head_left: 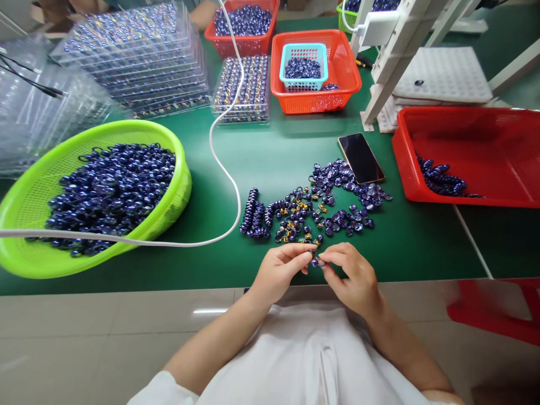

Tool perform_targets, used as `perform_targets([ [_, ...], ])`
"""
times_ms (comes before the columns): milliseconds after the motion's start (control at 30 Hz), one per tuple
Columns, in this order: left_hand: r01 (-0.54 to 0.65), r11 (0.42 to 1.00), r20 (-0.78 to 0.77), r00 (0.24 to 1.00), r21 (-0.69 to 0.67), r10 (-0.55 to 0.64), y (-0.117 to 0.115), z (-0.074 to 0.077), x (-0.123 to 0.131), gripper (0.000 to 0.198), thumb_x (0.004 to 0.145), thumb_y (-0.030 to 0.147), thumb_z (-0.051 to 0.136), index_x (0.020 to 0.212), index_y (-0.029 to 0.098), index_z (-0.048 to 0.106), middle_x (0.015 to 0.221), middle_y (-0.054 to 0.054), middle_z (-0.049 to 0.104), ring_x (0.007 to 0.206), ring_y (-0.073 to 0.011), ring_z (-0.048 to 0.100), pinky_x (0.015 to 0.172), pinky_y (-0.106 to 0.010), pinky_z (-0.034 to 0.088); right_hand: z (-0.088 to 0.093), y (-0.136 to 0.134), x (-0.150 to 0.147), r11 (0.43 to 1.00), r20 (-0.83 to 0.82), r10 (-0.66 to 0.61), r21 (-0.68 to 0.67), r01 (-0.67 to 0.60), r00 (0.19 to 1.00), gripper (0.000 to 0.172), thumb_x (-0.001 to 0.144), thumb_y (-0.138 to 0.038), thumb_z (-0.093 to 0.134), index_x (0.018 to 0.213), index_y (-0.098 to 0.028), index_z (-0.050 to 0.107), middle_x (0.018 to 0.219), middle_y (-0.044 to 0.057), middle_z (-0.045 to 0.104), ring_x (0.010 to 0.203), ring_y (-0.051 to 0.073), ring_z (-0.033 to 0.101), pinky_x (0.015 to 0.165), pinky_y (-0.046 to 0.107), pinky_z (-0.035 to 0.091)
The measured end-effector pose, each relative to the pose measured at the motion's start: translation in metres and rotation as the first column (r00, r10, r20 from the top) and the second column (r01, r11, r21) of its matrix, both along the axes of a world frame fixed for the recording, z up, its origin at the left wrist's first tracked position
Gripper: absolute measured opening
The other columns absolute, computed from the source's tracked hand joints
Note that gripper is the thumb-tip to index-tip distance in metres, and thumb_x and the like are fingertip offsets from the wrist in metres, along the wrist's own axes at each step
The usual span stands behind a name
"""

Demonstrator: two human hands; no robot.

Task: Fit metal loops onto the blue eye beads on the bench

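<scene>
Near the front edge of the green table (pixel 211 264), my left hand (pixel 280 270) and my right hand (pixel 352 275) meet fingertip to fingertip. Between them is a small shiny dark-blue piece (pixel 314 261), pinched from both sides; its exact shape is partly covered by the fingers. Just beyond lie loose small parts (pixel 299 211), dark blue with some yellow or orange bits. Dark-blue round caps (pixel 337 174) are spread behind and to the right of them. To the left, rings are lined up in rows (pixel 252 214).
A green basket (pixel 181 185) of dark-blue rings stands left, crossed by a white cable (pixel 228 174). Stacked clear trays (pixel 185 73) rise behind it. A phone (pixel 361 158) lies right of centre. Red bins (pixel 464 121) (pixel 314 104) and a metal post (pixel 388 62) stand farther back and right.
</scene>
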State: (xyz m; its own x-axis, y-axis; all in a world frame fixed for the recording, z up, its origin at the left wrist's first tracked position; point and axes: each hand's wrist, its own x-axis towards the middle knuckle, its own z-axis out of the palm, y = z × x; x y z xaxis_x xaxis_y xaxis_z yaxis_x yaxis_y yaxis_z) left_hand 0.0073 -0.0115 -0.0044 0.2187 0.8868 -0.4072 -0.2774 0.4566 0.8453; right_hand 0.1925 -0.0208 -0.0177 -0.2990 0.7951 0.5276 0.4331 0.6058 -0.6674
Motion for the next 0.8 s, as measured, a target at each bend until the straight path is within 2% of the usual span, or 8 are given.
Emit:
perform_targets([
  [100, -0.026, 1.0, 0.004, 1.0, 0.007, 0.026, 0.0001, 0.0025, 0.0001, 0.025, 0.074, 0.03, 0.081, 0.096, 0.018, 0.08, 0.073, -0.002, 0.074, 0.062, -0.0105, 0.06, 0.063, -0.023, 0.051, 0.0, -0.0018, -0.003, 0.999, -0.016, -0.053, -0.013, 0.053, 0.998, 0.033, 0.085, -0.003, 0.062, 0.111, -0.023, 0.061, 0.094, 0.005, 0.067, 0.085, 0.019, 0.064, 0.074, 0.034, 0.053],
  [267, -0.053, 0.999, -0.016, 0.998, -0.011, 0.053, -0.0004, 0.0047, 0.0015, 0.02, 0.07, 0.028, 0.084, 0.086, 0.017, 0.08, 0.07, -0.003, 0.074, 0.061, -0.0108, 0.062, 0.062, -0.022, 0.053, 0.0025, -0.0021, -0.0046, 0.999, -0.012, -0.046, -0.007, 0.046, 0.999, 0.037, 0.086, -0.004, 0.063, 0.117, -0.025, 0.063, 0.096, 0.005, 0.069, 0.086, 0.018, 0.066, 0.073, 0.033, 0.053],
  [400, -0.076, 0.997, -0.063, 0.995, -0.004, 0.076, -0.0027, 0.009, 0.0026, 0.019, 0.068, 0.028, 0.085, 0.083, 0.017, 0.081, 0.075, -0.004, 0.077, 0.064, -0.0119, 0.065, 0.063, -0.022, 0.055, 0.0047, -0.0008, -0.006, 0.999, -0.012, -0.049, 0.001, 0.049, 0.999, 0.038, 0.087, -0.004, 0.063, 0.119, -0.024, 0.064, 0.096, 0.005, 0.07, 0.085, 0.018, 0.066, 0.072, 0.032, 0.053],
  [567, -0.087, 0.994, -0.126, 0.988, 0.063, 0.095, -0.0054, 0.0102, 0.0026, 0.019, 0.069, 0.029, 0.084, 0.084, 0.018, 0.081, 0.079, -0.005, 0.078, 0.066, -0.014, 0.068, 0.067, -0.025, 0.057, 0.0059, -0.0008, -0.0076, 0.998, 0.0, -0.062, -0.022, 0.062, 0.998, 0.037, 0.089, -0.006, 0.061, 0.12, -0.027, 0.063, 0.095, 0.005, 0.071, 0.085, 0.019, 0.067, 0.072, 0.034, 0.054],
  [800, -0.048, 0.981, -0.184, 0.979, 0.19, 0.084, -0.008, 0.0056, 0.0012, 0.014, 0.076, 0.025, 0.079, 0.088, 0.019, 0.08, 0.088, -0.006, 0.078, 0.079, -0.0176, 0.071, 0.075, -0.027, 0.058, 0.0039, -0.0027, -0.0086, 0.996, 0.039, -0.09, -0.005, 0.09, 0.995, 0.035, 0.089, -0.008, 0.06, 0.119, -0.027, 0.062, 0.095, 0.006, 0.071, 0.084, 0.02, 0.067, 0.072, 0.036, 0.053],
])
